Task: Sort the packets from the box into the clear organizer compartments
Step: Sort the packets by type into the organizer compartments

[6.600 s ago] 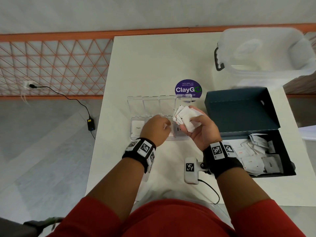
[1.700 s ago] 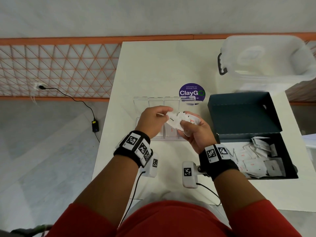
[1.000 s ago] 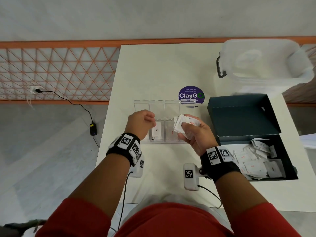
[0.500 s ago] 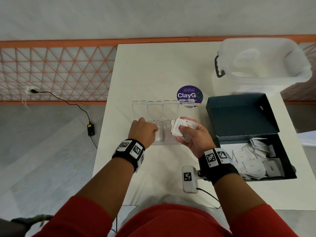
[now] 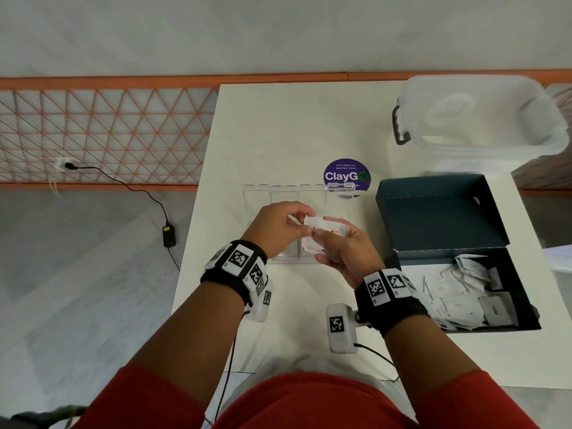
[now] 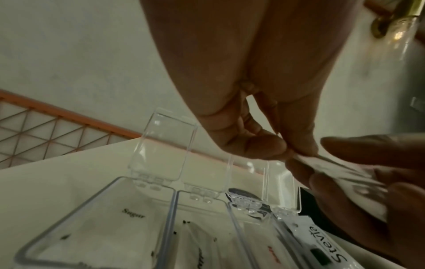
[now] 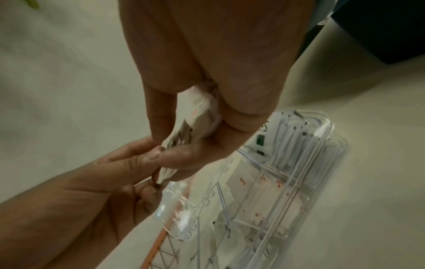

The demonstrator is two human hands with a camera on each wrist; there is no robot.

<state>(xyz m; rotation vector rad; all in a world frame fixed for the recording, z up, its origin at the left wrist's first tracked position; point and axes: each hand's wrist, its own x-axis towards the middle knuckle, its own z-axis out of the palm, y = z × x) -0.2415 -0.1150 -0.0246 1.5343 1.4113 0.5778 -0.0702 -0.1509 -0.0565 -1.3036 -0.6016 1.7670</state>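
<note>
White packets, wrist view reads Stevia

Two hands, the left hand and right hand, meet over one clear organizer of four compartments, beside one dark box, one lidded tub and one round sticker.

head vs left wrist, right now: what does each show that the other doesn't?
Head only: the dark open cardboard box with loose white packets, the lidded translucent plastic tub, the purple round ClayGo sticker.

Left wrist only: printing on packets lying in the compartments, "Sugar" and "Stevia".

Both: the clear plastic organizer with lids up, the left hand pinching a packet from the stack of white packets that the right hand grips.
</note>
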